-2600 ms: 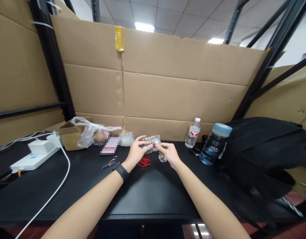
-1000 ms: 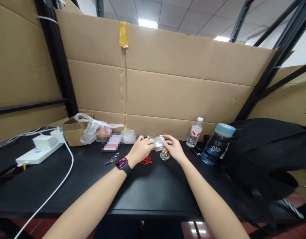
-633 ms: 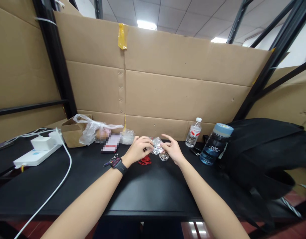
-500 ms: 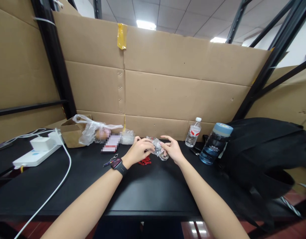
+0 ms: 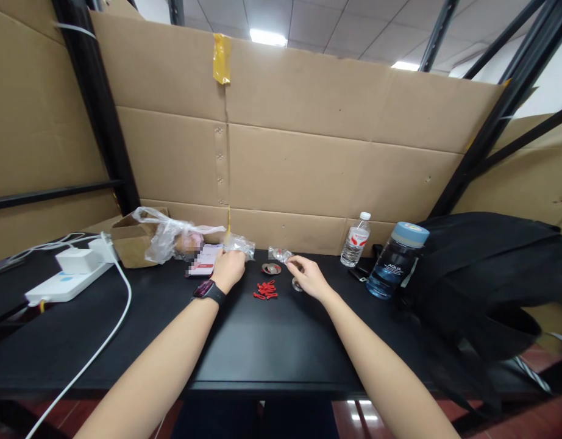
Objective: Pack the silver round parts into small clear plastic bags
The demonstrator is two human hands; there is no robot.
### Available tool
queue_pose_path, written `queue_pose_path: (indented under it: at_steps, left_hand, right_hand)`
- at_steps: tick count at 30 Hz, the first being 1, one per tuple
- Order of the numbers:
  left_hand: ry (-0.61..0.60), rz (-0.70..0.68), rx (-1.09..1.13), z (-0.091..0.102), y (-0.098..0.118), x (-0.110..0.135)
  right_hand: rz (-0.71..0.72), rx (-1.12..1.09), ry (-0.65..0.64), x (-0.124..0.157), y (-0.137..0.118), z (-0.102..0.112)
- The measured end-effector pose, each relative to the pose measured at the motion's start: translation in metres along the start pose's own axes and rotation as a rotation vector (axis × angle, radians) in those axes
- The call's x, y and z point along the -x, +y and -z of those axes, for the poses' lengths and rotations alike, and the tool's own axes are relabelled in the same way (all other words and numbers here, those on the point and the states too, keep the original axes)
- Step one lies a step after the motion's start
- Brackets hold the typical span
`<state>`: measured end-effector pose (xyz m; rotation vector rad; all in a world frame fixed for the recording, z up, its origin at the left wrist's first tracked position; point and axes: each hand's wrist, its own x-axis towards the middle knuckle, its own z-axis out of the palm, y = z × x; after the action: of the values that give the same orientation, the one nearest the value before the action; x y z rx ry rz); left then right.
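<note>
My right hand (image 5: 309, 278) pinches the edge of a small clear plastic bag (image 5: 279, 253) with something small inside. Under that hand lies a round metallic piece (image 5: 296, 285), partly covered. My left hand (image 5: 230, 269), a dark watch on its wrist, is closed at a pile of clear plastic bags (image 5: 245, 246); its fingertips are mostly hidden, but it seems to grip one. Between the hands rests another round metallic piece (image 5: 270, 269) with some red on it. Nearer to me is a small heap of red cord-like loops (image 5: 266, 289).
A phone (image 5: 203, 263) lies left of my left hand, by a cardboard box (image 5: 133, 245) with a plastic bag (image 5: 164, 241). On the far left sits a white power strip (image 5: 66, 285). To the right stand a water bottle (image 5: 355, 242), a blue-lidded bottle (image 5: 395, 265) and a black backpack (image 5: 482, 274).
My hands have moved apart. The left went left to the pile of plastic bags, uncovering the red loops and a round metallic piece. The right stays by the small bag, its fingers drawn together.
</note>
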<state>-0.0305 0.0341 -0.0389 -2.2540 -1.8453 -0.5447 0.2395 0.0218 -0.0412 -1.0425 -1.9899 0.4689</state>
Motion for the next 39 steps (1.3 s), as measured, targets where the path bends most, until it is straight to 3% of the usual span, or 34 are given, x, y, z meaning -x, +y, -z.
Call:
queue_pose_path:
  at_steps: [5, 11, 17, 23, 25, 28, 32, 39]
  left_hand:
    - [-0.032, 0.042, -0.011, -0.015, -0.012, 0.001]
    - [-0.068, 0.074, -0.021, -0.032, -0.02, -0.005]
    - [0.051, 0.032, -0.033, -0.024, -0.016, -0.005]
    - [0.178, -0.043, 0.073, -0.006, -0.002, -0.002]
    - [0.189, -0.106, 0.208, -0.002, 0.006, -0.002]
    - [0.188, -0.237, 0.453, 0.002, 0.023, -0.001]
    - [0.217, -0.333, 0.63, 0.002, 0.045, 0.005]
    - [0.235, -0.346, 0.626, 0.003, 0.057, 0.011]
  right_hand:
    - [0.143, 0.225, -0.15, -0.004, -0.003, -0.012]
    - [0.097, 0.346, -0.349, -0.032, 0.004, -0.024]
    - [-0.008, 0.343, -0.525, -0.066, 0.012, -0.031]
    - [-0.072, 0.308, -0.457, -0.073, 0.014, -0.024]
    - [-0.048, 0.184, -0.341, -0.066, 0.012, -0.018]
    - [-0.044, -0.171, -0.209, -0.048, 0.003, -0.008]
    - [-0.121, -0.507, -0.188, -0.022, -0.013, -0.001]
    - [-0.166, -0.547, -0.189, -0.007, -0.02, -0.002]
